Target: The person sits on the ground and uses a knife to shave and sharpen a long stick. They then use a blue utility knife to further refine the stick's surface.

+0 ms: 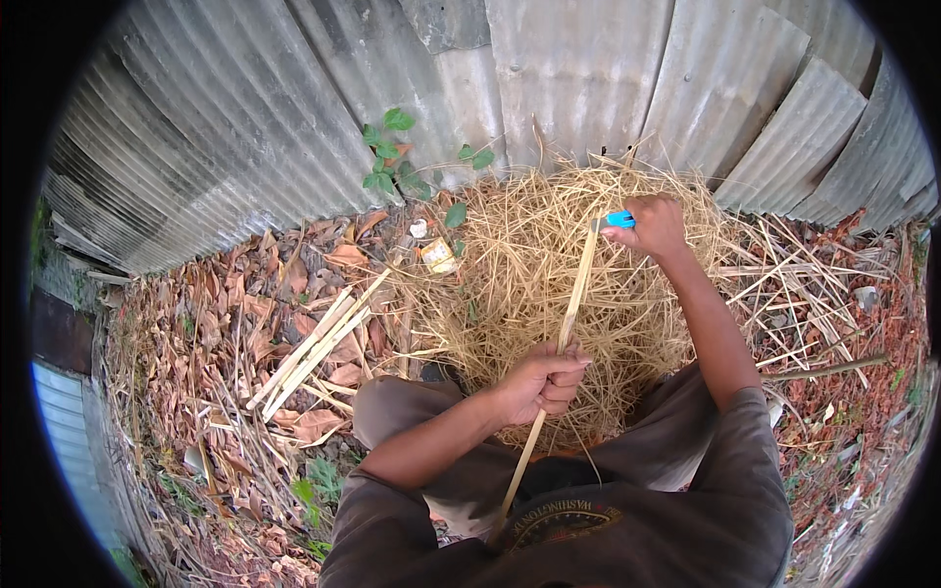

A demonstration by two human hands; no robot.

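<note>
A long, pale split strip, bamboo by its look, (578, 281) slants from my lap up and away over a heap of straw-like shavings (510, 235). My left hand (542, 382) is closed around the strip near its middle. Beyond it, my right hand (655, 227) grips a blue-handled cutter knife (619, 220). The knife's short blade meets the strip at its far end. My right thumb lies close to that end; whether it touches the strip I cannot tell.
A corrugated metal fence (578, 78) stands just behind the heap. Several split strips (319, 343) lie on dry leaves at the left, and thin sticks (799, 284) are scattered at the right. A small green plant (387, 152) grows against the fence.
</note>
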